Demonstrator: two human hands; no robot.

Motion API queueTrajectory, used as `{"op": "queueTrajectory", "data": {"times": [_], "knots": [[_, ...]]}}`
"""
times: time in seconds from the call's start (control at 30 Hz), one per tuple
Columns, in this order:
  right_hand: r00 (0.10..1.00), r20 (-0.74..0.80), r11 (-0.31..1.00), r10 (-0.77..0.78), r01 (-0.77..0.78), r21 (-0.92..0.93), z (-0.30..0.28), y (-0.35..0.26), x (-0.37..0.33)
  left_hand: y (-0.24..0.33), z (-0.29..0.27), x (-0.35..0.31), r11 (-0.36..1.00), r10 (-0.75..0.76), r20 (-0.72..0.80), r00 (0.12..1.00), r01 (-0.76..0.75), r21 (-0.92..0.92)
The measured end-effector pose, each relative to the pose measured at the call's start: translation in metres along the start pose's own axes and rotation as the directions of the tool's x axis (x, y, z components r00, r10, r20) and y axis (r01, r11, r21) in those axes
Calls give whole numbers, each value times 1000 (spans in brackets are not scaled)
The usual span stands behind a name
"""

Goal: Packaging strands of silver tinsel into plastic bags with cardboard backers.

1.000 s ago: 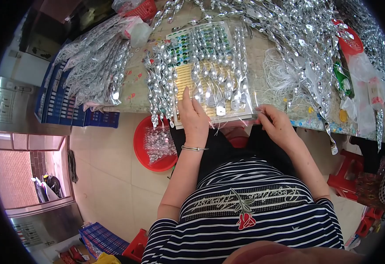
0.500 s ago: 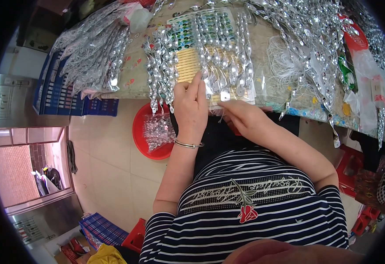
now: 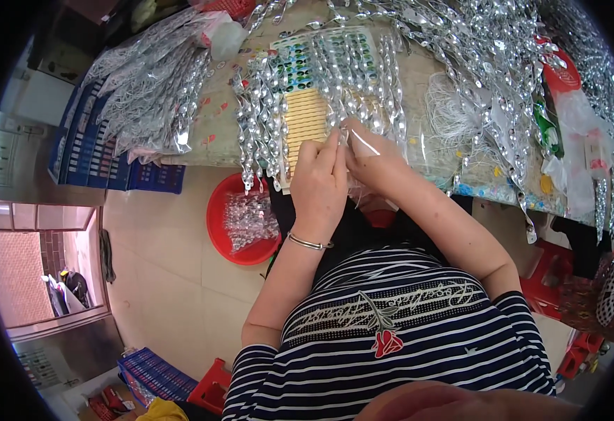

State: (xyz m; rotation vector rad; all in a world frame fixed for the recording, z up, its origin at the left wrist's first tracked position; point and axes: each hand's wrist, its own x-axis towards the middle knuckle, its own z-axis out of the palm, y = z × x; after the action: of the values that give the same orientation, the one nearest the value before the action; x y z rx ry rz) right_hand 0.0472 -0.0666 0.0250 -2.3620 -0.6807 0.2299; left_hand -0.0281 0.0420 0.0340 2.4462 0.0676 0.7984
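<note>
My left hand [image 3: 319,182] and my right hand [image 3: 377,163] meet at the table's near edge, their fingertips close together. A silver twisted strand [image 3: 334,98] runs down to the fingers of my left hand, which pinch its lower end. My right thumb and forefinger press together beside it; what lies between them is too small to make out. More silver strands [image 3: 252,119] lie side by side under my hands and to either side. Beneath them is a yellow ribbed card [image 3: 303,116], with a sheet of green and blue oval gems [image 3: 296,63] at its far end.
Bagged silver strands [image 3: 156,77] are heaped at the table's left, above blue crates [image 3: 86,144]. White threads [image 3: 454,105] and a big tangle of silver strands [image 3: 493,49] cover the right side. A red basin [image 3: 219,231] holding bagged strands stands on the floor below.
My right hand has risen from the table's edge up and left to my left fingertips. My left hand has shifted slightly right and nearer, its forefinger more bent. The whole view has moved slightly.
</note>
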Motion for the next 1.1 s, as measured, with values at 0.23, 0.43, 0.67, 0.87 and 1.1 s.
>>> {"op": "queueTrajectory", "data": {"times": [0.23,0.43,0.67,0.87,1.1], "knots": [[948,-278,966,-155,205,159,3,19,1,-6,0,0,998,-31,-5,1000,30,-59],[998,55,924,-18,-5,383,-16,-4,-9,-7,0,1,987,-14,30,999,18,-157],[992,119,996,-50,58,-69,0,-4,12,-11,6,-3,979,-17,56,998,28,-204],[976,216,975,-25,71,-209,-5,-7,13,-9,5,-7,978,-22,118,993,45,-203],[966,-83,968,-246,240,-75,-1,7,-29,-21,6,-16,983,-61,70,996,72,-166]]}}
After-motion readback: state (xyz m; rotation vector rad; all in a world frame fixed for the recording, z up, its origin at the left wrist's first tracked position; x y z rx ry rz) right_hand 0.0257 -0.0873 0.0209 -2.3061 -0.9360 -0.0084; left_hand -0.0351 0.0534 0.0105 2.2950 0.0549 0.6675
